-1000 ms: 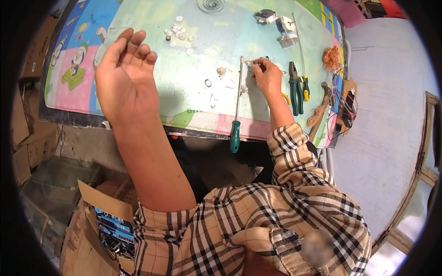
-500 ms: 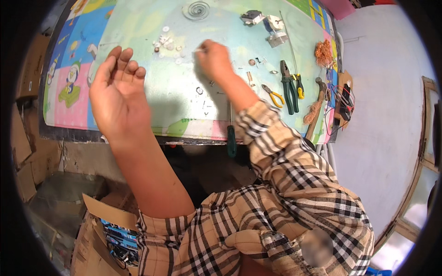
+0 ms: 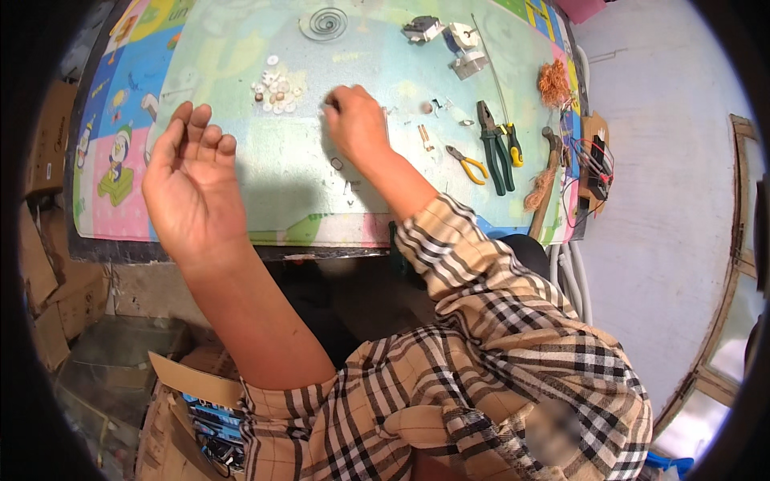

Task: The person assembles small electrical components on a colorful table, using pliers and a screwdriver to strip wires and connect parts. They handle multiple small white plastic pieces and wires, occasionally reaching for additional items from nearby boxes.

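My left hand (image 3: 196, 188) is raised over the left part of the table, palm up, its fingers loosely bent and apart with nothing in them. My right hand (image 3: 358, 127) is low over the middle of the table, back upward, with fingers curled together. Whatever they may hold is hidden. Left of its fingertips lies a loose heap of small white plastic gears (image 3: 277, 90), a few brownish. Below that hand are a small dark ring (image 3: 337, 163) and tiny metal bits (image 3: 349, 191). A flat coiled spring (image 3: 327, 26) rests farther back.
On the right lie green-handled pliers (image 3: 494, 152), small yellow-handled cutters (image 3: 467, 165), a long yellow-and-black screwdriver (image 3: 514, 148) and a hammer (image 3: 549, 176). Small grey-white housings (image 3: 464, 48) sit at the back, near a copper wire bundle (image 3: 553, 83). A box (image 3: 192, 375) stands below left.
My right hand has drawn a little nearer and left. The small white piece at its fingertips no longer shows. More white gears show in the heap. My left hand stays palm up.
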Motion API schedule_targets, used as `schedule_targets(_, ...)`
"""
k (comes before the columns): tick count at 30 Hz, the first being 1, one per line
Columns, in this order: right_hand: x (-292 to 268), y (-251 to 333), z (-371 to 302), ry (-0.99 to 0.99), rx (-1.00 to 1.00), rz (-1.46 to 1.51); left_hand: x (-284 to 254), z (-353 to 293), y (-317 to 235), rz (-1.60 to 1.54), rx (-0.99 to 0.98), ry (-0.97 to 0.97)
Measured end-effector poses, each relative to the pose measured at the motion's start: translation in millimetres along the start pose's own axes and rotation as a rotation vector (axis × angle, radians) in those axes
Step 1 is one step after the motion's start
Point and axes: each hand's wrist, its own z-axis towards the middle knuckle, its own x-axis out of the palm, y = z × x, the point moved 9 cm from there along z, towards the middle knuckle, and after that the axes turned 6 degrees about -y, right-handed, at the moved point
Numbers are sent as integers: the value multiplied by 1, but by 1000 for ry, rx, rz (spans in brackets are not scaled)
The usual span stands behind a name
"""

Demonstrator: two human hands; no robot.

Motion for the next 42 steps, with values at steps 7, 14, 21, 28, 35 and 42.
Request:
schedule_targets(7,-69,-81,-45,-40,119,-162,0,-1,2,6,-3,-30)
schedule_targets(14,-119,-150,-34,-185,272,-300,1,3,16,79,-50,-21)
schedule_targets(21,-89,-133,-11,-173,101,-311,7,2,18,114,-59,14)
schedule_targets(28,-73,-162,-17,-2,615,430,8,5,19,110,-59,26)
schedule_targets(35,-24,-101,2,146,465,432,13,0,17,89,-59,26)
schedule_targets(42,20,-36,30,203,264,405,11,1,17,86,-57,48)
